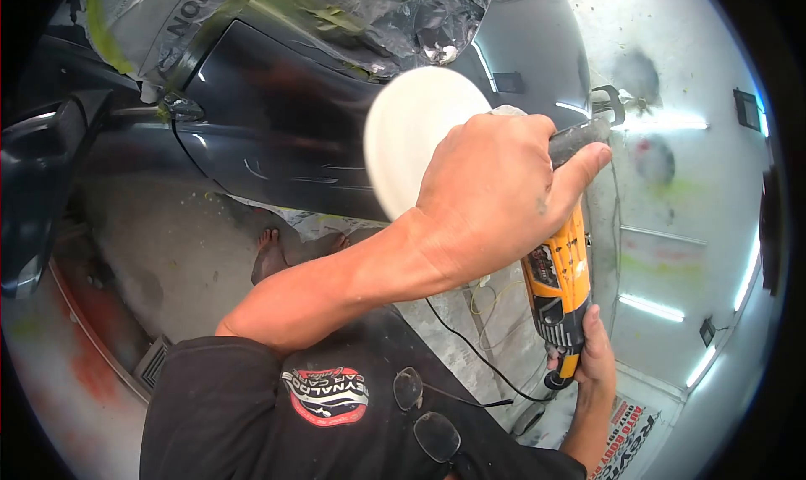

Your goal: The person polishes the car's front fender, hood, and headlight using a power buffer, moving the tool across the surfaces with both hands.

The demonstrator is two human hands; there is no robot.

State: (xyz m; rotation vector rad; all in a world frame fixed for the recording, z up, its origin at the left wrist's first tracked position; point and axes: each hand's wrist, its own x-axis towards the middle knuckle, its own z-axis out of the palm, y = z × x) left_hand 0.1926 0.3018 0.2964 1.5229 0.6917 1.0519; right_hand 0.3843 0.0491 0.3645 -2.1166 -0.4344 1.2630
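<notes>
My left hand (495, 194) is wrapped over the black front handle (579, 136) of a yellow and black power polisher (558, 266), its thumb stretched along the handle. Lower down, my right hand (594, 354) grips the polisher's rear end, fingers partly hidden behind the body. The round white pad (411, 136) looks smooth and smeared, and overlaps the dark glossy car panel (285, 136) in this view. My left hand and wrist hide the pad's right side. From the tool's rear end runs a black power cord (478, 354).
Masking paper and plastic (420, 31) with green tape cover the car's upper part. A side mirror (50, 186) juts out at left. Bare feet (269, 245) stand on the stained concrete floor (185, 236). Glasses (437, 434) hang from my black shirt. Tube lights (651, 306) line the painted wall.
</notes>
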